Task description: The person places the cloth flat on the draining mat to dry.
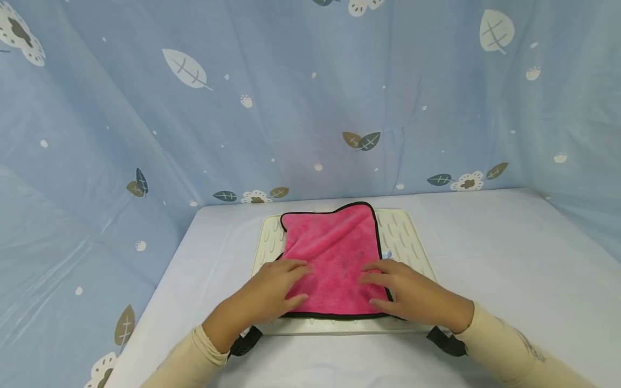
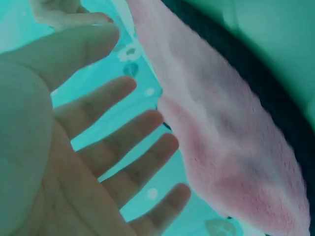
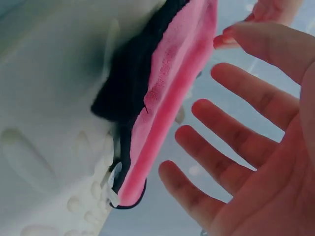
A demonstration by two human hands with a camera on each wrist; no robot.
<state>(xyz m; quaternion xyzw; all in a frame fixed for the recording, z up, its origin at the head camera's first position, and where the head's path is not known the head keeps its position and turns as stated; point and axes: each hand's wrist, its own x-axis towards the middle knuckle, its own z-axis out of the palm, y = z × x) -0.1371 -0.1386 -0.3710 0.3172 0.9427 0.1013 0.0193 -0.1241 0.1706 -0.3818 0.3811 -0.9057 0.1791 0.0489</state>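
A pink cloth (image 1: 335, 269) with a black edge band lies spread over a cream ridged board (image 1: 402, 231), a little uneven at its upper left. Above its left side hovers my left hand (image 1: 271, 288), fingers spread and holding nothing. My right hand (image 1: 412, 291) is over the right side, its fingers likewise apart and lightly bent. Both wrist views show a gap between the fingers and the cloth (image 2: 216, 128). In the right wrist view a black-edged corner of the cloth (image 3: 162, 93) hangs past the board (image 3: 54, 98), near a small pale tag (image 3: 113, 184).
The board rests on a table with a white cover (image 1: 499, 258). A blue curtain (image 1: 301, 108) printed with leaves and flowers rises behind the table and along its left side. Dark straps (image 1: 246, 340) show below each wrist.
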